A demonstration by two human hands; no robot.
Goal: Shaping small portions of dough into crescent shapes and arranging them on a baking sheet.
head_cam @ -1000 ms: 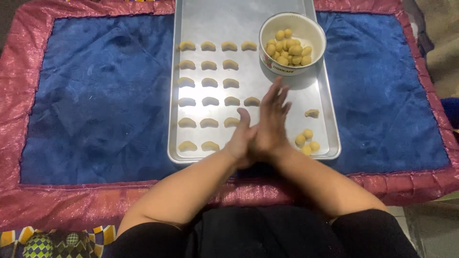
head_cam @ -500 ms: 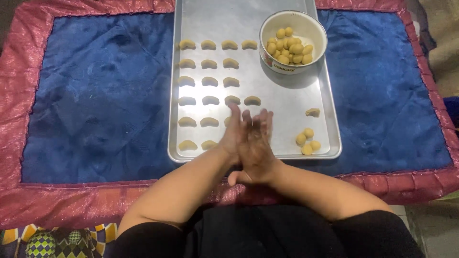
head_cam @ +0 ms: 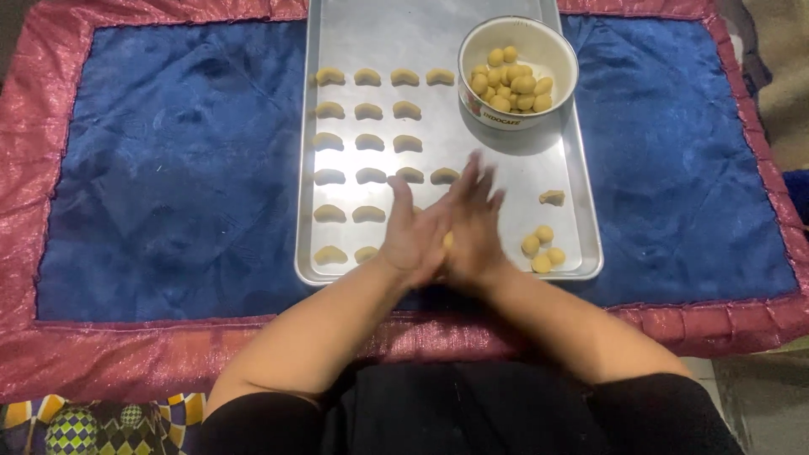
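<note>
My left hand (head_cam: 410, 232) and my right hand (head_cam: 474, 226) are pressed palm to palm over the near edge of a metal baking tray (head_cam: 438, 42). A small piece of yellow dough (head_cam: 447, 241) shows between the palms. Rows of crescent-shaped dough pieces (head_cam: 368, 143) lie on the tray's left half. A white bowl (head_cam: 556, 57) full of dough balls (head_cam: 508, 81) stands at the tray's far right. Three loose dough balls (head_cam: 542, 248) and one shaped piece (head_cam: 552, 198) lie on the tray to the right of my hands.
The tray rests on a blue cloth (head_cam: 168, 168) with a shiny red border (head_cam: 126, 354). A patterned fabric (head_cam: 93, 421) shows at the bottom left corner. My dark clothing (head_cam: 455, 413) fills the bottom middle.
My palms have slid against each other: the right hand's fingers drew back toward me, then moved forward again, with the dough kept between the palms.
</note>
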